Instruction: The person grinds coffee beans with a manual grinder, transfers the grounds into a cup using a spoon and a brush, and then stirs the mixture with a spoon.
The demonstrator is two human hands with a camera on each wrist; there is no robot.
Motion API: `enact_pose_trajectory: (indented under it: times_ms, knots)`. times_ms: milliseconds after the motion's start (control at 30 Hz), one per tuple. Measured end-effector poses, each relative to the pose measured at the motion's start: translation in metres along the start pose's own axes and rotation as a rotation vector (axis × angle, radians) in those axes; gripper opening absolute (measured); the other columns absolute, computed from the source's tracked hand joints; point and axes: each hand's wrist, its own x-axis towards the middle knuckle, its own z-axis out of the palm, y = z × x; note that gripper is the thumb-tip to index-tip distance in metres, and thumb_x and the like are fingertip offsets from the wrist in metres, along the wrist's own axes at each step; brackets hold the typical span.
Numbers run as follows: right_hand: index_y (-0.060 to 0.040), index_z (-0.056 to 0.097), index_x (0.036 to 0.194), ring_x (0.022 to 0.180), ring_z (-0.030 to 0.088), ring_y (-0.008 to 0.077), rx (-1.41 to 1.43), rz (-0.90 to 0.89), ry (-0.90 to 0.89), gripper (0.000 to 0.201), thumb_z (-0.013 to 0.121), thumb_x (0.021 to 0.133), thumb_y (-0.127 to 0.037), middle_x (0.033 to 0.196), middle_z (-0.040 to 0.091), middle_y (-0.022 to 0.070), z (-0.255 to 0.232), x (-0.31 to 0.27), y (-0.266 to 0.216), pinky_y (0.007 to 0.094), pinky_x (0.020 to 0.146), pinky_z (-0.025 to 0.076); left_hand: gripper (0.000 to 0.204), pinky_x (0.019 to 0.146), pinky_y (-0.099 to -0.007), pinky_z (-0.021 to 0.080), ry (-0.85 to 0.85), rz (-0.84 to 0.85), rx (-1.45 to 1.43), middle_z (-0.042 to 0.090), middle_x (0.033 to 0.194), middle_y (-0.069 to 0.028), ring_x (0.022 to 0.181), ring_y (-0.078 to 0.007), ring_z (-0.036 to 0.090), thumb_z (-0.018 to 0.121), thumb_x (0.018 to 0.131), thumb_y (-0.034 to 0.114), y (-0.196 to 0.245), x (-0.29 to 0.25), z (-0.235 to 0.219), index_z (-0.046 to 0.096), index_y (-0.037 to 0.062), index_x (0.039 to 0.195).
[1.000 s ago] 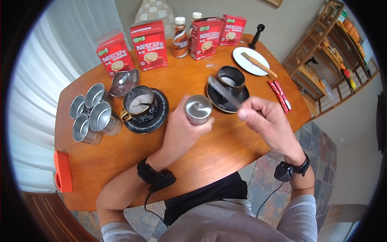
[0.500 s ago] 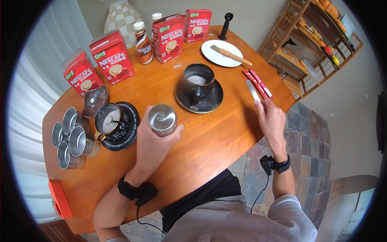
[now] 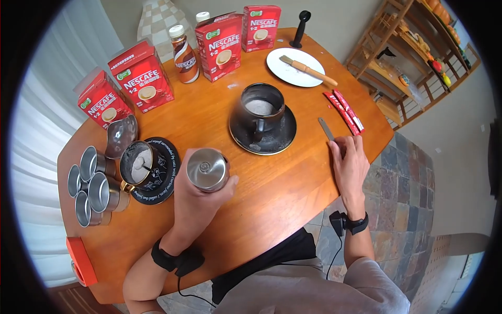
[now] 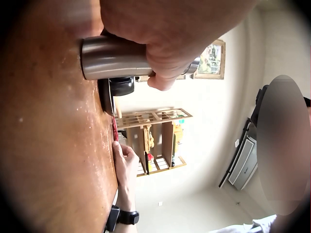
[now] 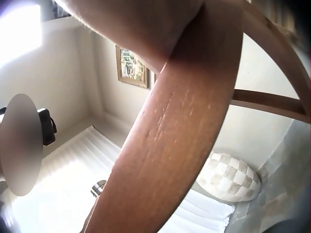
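My left hand (image 3: 197, 201) grips an upright steel canister (image 3: 208, 170) with a small knob on its lid; in the left wrist view its base meets the table. At the right side of the table my right hand (image 3: 350, 165) holds the near end of a flat metal strip (image 3: 326, 128) low against the wood; its fingers hide the rest of the strip. Between the hands, farther back, a black cup (image 3: 243, 112) with pale powder inside sits on a black saucer (image 3: 285, 137). In the right wrist view the table edge (image 5: 165, 136) fills the middle.
Left of the canister, a gold-handled black cup (image 3: 128, 163) holds powder and a spoon. Several steel cups (image 3: 109, 193) and a clear dish (image 3: 121, 137) stand beyond. Behind are red coffee boxes (image 3: 222, 52) and bottles. A brush (image 3: 308, 70) lies on a white plate (image 3: 277, 65), near red sachets (image 3: 342, 111).
My right hand has gone from above the black cup, with the strip raised, down to the table's right side. My left hand keeps its grip on the canister. The head view has shifted.
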Motion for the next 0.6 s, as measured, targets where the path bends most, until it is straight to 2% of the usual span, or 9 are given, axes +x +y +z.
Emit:
enact_pose_trajectory:
  times_ms: [33,167,300,400,500,533,600]
  knots:
    - [-0.0087,0.068,0.1,0.082,0.068,0.0312,0.037,-0.028,0.039,0.018,0.078,0.093,-0.021,0.098,0.062,0.0096,0.001,-0.001,0.0,0.043,0.067,0.052,0.04,0.084,-0.0258,0.052,-0.002,-0.001,-0.001,0.067,0.099,-0.0025,0.092,-0.0093,0.064,0.084,0.082,0.002,0.0,0.001,0.0,0.059,0.0038,0.113]
    - [-0.0069,0.069,0.099,0.085,0.066,0.0294,0.066,-0.008,0.099,0.017,0.079,0.092,-0.019,0.098,0.061,0.0097,-0.002,-0.001,-0.004,0.0417,0.07,0.052,0.04,0.083,-0.0262,0.052,-0.005,0.023,0.028,0.067,0.097,-0.0022,0.09,-0.0094,0.065,0.085,0.082,0.004,-0.001,0.0,-0.002,0.06,0.004,0.113]
    - [-0.0067,0.068,0.101,0.092,0.063,0.0312,0.022,-0.017,0.087,0.018,0.079,0.092,-0.018,0.1,0.062,0.0104,0.0,-0.002,-0.002,0.0422,0.075,0.051,0.042,0.084,-0.0289,0.054,0.004,0.031,0.067,0.071,0.097,-0.0057,0.091,-0.0118,0.069,0.086,0.082,0.008,-0.002,0.0,-0.002,0.06,0.0032,0.114]
    - [-0.004,0.068,0.105,0.098,0.061,0.0341,-0.024,-0.12,0.147,0.023,0.081,0.089,-0.015,0.102,0.061,0.0139,-0.003,0.004,-0.008,0.0446,0.082,0.051,0.044,0.085,-0.0305,0.056,0.0,0.037,0.098,0.073,0.099,-0.0086,0.093,-0.0138,0.071,0.087,0.081,0.009,0.0,0.002,-0.003,0.06,0.003,0.114]
    - [-0.003,0.069,0.107,0.099,0.062,0.0341,0.229,-0.257,0.091,0.026,0.083,0.086,-0.012,0.104,0.062,0.0151,-0.024,0.02,-0.052,0.0436,0.084,0.051,0.045,0.085,-0.0313,0.056,-0.003,0.015,0.061,0.073,0.099,-0.0095,0.093,-0.0152,0.072,0.087,0.08,0.01,-0.002,0.002,-0.004,0.06,0.0031,0.114]
    - [-0.003,0.07,0.107,0.096,0.064,0.0338,0.341,-0.255,-0.013,0.028,0.084,0.084,-0.012,0.103,0.064,0.0153,-0.034,0.022,-0.071,0.0412,0.082,0.052,0.045,0.085,-0.0312,0.056,-0.014,0.006,0.056,0.073,0.099,-0.0095,0.093,-0.0153,0.072,0.087,0.08,0.01,-0.001,0.002,-0.004,0.06,0.0032,0.115]
    - [-0.002,0.071,0.106,0.088,0.066,0.0324,0.516,-0.471,-0.142,0.035,0.087,0.08,-0.016,0.098,0.065,0.0147,-0.049,0.033,-0.111,0.0403,0.075,0.054,0.044,0.086,-0.0304,0.055,-0.024,0.013,0.06,0.072,0.1,-0.0069,0.093,-0.0138,0.07,0.086,0.081,0.008,0.0,0.002,-0.004,0.059,0.0042,0.116]
